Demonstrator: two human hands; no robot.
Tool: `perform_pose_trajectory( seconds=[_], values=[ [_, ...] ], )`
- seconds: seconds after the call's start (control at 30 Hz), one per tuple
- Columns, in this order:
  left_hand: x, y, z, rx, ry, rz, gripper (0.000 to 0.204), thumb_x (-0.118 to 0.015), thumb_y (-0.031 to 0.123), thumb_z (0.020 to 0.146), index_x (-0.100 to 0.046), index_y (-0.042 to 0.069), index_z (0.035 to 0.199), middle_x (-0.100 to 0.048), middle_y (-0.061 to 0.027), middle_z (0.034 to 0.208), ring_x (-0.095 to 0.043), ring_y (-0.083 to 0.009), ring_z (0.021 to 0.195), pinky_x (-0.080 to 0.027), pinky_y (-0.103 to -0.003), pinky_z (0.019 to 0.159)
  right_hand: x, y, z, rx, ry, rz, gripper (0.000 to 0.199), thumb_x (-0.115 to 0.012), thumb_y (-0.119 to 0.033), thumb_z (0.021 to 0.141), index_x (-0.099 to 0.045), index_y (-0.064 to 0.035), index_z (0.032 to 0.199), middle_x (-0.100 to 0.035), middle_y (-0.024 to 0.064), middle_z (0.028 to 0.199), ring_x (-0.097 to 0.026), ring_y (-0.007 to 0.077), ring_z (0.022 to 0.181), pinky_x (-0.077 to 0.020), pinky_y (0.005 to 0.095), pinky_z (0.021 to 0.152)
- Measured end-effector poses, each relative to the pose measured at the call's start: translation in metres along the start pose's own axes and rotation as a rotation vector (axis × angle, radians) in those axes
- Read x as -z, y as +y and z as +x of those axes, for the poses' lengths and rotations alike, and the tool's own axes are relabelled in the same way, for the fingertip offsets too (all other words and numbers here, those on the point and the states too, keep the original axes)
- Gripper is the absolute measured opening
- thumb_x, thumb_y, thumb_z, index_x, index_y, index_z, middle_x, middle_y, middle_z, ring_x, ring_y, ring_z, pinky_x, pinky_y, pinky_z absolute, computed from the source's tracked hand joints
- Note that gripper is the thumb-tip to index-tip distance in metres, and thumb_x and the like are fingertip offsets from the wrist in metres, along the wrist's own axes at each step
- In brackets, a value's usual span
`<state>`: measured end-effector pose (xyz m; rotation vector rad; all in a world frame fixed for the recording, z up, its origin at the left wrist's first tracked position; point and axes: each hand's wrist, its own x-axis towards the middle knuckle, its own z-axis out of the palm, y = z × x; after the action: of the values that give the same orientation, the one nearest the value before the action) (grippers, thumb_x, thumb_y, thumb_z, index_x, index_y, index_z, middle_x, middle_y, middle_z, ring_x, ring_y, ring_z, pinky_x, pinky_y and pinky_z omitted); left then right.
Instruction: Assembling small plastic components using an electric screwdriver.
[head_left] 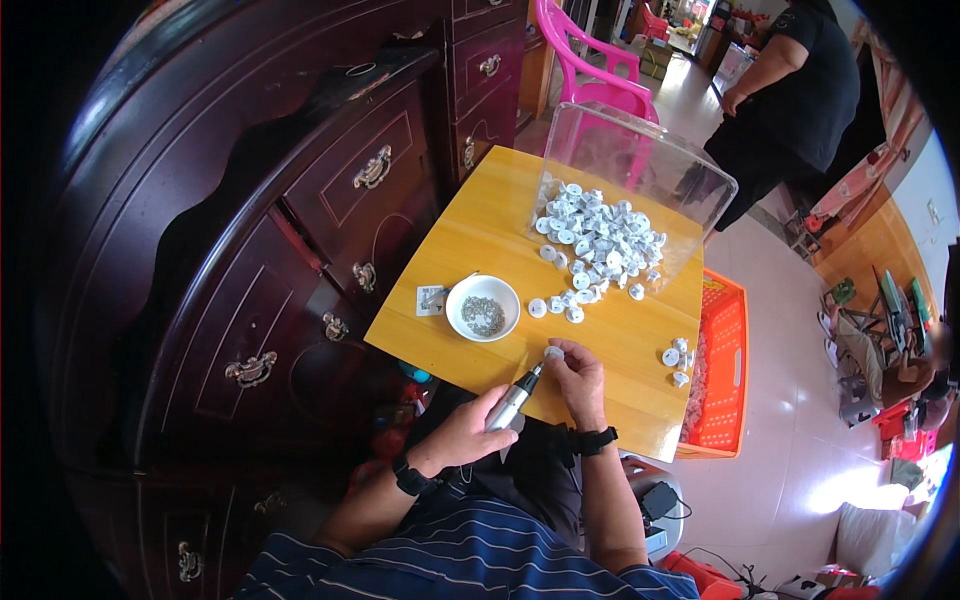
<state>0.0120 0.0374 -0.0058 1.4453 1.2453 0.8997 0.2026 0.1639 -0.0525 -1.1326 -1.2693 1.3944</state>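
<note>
Nearest the camera: striped shirt [470,560], both forearms coming up from the lower edge, a dark watch or band on each wrist.

Left hand [470,432]: fingers clenched around a slim silver electric screwdriver [513,400], tip angled up and right toward the other hand.

Right hand [580,378]: fingers pinched on one small white round part [553,353], held at the near edge of the desk [620,350]. Screwdriver tip sits right at that part; can't tell if it actually touches.

Desk is small, yellow wood, pushed against a dark carved wooden cabinet [300,230] with brass drawer handles on the left.

Mid-desk, left of centre: white bowl [483,308] with a heap of small metal screws in it. Just left of the bowl, a small clear packet [431,298] lying flat.

Right edge of the desk: small cluster of white parts [678,360], well apart from the main heap.

Far side: clear plastic bin [640,160] tipped on its side, mouth toward the person, pile of white parts [598,240] spilling out of it onto the desk, a few strays near the bowl.

Floor right of the desk: orange plastic crate [725,370], holding pale parts.

Beyond: pink plastic chair [590,60] behind the bin, another person [800,90] in dark clothes standing on the tiled floor.
</note>
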Motion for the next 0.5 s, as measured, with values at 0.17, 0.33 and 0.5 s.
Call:
perform_pose_trajectory(
  seconds=[0.17, 0.33, 0.5],
  values=[
    [0.001, 0.000, 0.001, 0.022, -0.013, -0.019, 0.068, -0.074, 0.020, 0.087, -0.044, 0.000, 0.144, -0.068, -0.0190, 0.109, -0.069, -0.0299, 0.102, -0.053, -0.038, 0.090, 0.002, 0.001, 0.000, -0.036, -0.014, -0.010, 0.023, -0.072, -0.006, 0.094, -0.071, 0.0002, 0.116, -0.071, -0.0018, 0.095, -0.063, 0.0045, 0.085, -0.0510, 0.0204, 0.076],
    [0.000, -0.003, 0.001, 0.002, -0.005, -0.012, 0.067, -0.074, 0.019, 0.087, -0.044, 0.000, 0.144, -0.067, -0.0189, 0.109, -0.069, -0.0295, 0.102, -0.053, -0.038, 0.090, 0.002, 0.005, 0.001, -0.008, -0.008, -0.032, 0.023, -0.072, -0.006, 0.094, -0.071, 0.0002, 0.115, -0.070, -0.0024, 0.094, -0.062, 0.0038, 0.082, -0.0504, 0.0198, 0.075],
    [0.002, 0.008, 0.000, 0.120, -0.038, -0.054, 0.067, -0.073, 0.018, 0.086, -0.044, 0.000, 0.144, -0.067, -0.0178, 0.107, -0.069, -0.0276, 0.099, -0.053, -0.037, 0.089, 0.004, 0.015, 0.003, 0.050, 0.020, -0.116, 0.022, -0.073, -0.007, 0.093, -0.072, -0.0007, 0.114, -0.070, -0.0033, 0.090, -0.060, 0.0032, 0.078, -0.0501, 0.0200, 0.072]
  ],
)
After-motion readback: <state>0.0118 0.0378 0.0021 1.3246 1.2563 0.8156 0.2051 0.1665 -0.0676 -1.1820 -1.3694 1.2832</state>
